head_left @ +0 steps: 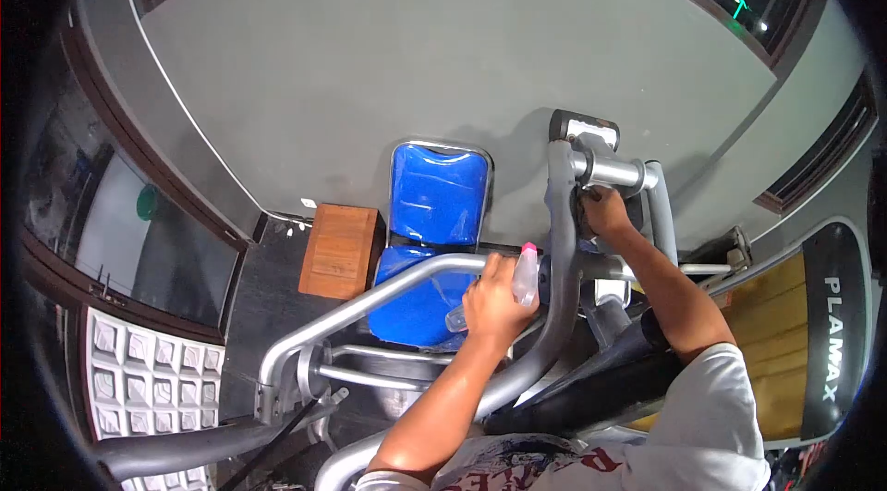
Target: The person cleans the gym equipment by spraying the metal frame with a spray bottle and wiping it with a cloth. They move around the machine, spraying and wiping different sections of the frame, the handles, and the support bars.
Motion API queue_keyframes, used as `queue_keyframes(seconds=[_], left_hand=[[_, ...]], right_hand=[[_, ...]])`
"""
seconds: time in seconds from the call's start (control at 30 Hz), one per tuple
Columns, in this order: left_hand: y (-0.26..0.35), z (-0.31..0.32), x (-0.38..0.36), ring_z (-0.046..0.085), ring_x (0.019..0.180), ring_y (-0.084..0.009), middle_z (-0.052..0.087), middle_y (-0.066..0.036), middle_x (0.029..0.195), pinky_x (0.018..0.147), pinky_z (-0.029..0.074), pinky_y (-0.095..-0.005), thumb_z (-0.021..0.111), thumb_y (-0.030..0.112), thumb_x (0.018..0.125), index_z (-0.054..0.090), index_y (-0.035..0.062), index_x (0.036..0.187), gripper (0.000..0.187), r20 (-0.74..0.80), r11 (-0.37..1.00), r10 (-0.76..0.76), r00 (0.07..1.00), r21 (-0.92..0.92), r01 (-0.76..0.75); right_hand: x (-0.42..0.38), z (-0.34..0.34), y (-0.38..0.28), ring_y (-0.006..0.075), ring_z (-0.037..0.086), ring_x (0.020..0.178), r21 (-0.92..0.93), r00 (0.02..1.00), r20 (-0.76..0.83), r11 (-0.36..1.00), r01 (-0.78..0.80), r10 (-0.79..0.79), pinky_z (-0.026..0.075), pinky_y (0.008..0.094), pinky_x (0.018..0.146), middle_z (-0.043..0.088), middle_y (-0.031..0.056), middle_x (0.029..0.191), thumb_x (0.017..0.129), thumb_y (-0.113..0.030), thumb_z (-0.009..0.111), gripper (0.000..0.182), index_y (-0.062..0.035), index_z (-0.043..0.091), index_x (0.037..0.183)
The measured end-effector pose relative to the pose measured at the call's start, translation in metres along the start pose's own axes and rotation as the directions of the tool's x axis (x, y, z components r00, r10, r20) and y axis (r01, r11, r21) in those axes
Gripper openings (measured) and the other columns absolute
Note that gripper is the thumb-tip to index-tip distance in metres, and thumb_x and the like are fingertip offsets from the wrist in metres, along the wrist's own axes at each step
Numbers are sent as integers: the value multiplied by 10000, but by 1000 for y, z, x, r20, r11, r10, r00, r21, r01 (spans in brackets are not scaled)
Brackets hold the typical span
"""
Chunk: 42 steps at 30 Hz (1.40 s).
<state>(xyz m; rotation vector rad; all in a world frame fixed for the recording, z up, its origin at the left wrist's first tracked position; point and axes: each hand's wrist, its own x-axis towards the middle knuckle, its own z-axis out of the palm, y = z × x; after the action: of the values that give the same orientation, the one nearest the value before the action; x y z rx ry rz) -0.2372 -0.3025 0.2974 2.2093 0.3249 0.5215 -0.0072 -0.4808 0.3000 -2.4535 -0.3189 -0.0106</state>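
My left hand (497,304) is wrapped around a clear plastic bottle (526,280) with a pink tip. Part of the bottle is hidden by my fingers, which are beside the silver bar of an exercise machine (388,283). Farther forward and to the right, my right hand (605,211) reaches inside the machine's upper frame, just below a silver cross tube (617,171). Its fingers are curled against a dark area there, and what they hold, if anything, is hidden.
A blue padded chair (438,195) stands against the grey wall, beside a wooden box (338,251). Curved tubes (554,325) of the machine surround my arms. To the right rises a panel marked PLAMAX (832,334); a glass door (139,214) is at left.
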Motion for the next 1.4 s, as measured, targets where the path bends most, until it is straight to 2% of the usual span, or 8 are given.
queue_keyframes(seconds=[0.13, 0.27, 0.37, 0.47, 0.63, 0.87, 1.1, 1.4], left_hand=[[8, -1, 3, 659, 799, -409, 624, -136, 916, 695, 539, -501, 745, 209, 797, 659, 77, 953, 222, -64, 998, 20, 998, -65, -24], [9, 10, 0, 643, 740, -391, 614, -141, 839, 659, 520, -477, 745, 154, 799, 666, 57, 886, 152, -138, 988, 116, 984, -90, -129], [13, 12, 0, 615, 673, -356, 602, -143, 773, 624, 498, -437, 737, 92, 810, 664, 38, 852, 100, -193, 972, 160, 968, -141, -189], [15, 10, 0, 613, 657, -345, 608, -140, 780, 611, 492, -428, 735, 73, 813, 670, 33, 865, 93, -203, 961, 207, 957, -139, -237], [13, 13, 0, 618, 645, -313, 609, -144, 768, 601, 493, -397, 726, 32, 814, 674, 23, 844, 61, -235, 947, 262, 936, -124, -296], [9, 13, 0, 651, 736, -384, 630, -149, 818, 671, 535, -450, 726, 68, 773, 676, 38, 875, 118, -216, 955, 236, 947, -127, -267], [16, 13, 5, 600, 628, -302, 587, -144, 740, 589, 477, -385, 720, 6, 827, 633, -2, 806, 90, -301, 915, 315, 900, -154, -372], [17, 8, 3, 521, 584, -213, 538, -94, 706, 549, 408, -346, 727, 8, 849, 602, 1, 768, 148, -313, 926, 271, 910, -175, -335]], right_hand=[[-20, -23, 0, 216, 657, 926, 349, 960, 279, 934, -75, -27, 517, 388, 846, 735, 171, 1028, 938, -139, 595, 286, 59, 706, 1112], [-4, -30, 39, 197, 653, 926, 90, 886, 414, 978, 189, -210, 514, 352, 853, 733, 150, 995, 919, -237, 682, 342, 56, 718, 1093], [-5, -39, 26, 132, 635, 858, 168, 862, 489, 984, 60, -136, 511, 299, 763, 716, 61, 925, 938, -244, 718, 323, 57, 721, 1054], [-17, -53, -5, 119, 631, 856, 436, 927, 367, 895, -99, -76, 506, 295, 761, 706, 60, 901, 964, -243, 695, 301, 48, 724, 1035], [12, -28, 11, 213, 650, 920, 512, 952, -306, 844, 158, 7, 500, 360, 853, 716, 159, 978, 966, -255, 672, 324, 21, 661, 1136], [22, -29, 9, 213, 638, 967, 660, 893, -433, 719, 219, 125, 488, 332, 894, 693, 123, 1012, 963, -169, 668, 254, 11, 623, 1137], [38, -21, 4, 302, 686, 959, 368, 752, -638, 794, 484, -163, 523, 378, 879, 706, 182, 1001, 915, -81, 687, 188, -17, 632, 1083], [-2, -17, -21, 412, 686, 1029, 206, 997, -50, 976, 64, -55, 546, 455, 913, 714, 257, 1071, 885, -159, 673, 263, -47, 720, 1118]])
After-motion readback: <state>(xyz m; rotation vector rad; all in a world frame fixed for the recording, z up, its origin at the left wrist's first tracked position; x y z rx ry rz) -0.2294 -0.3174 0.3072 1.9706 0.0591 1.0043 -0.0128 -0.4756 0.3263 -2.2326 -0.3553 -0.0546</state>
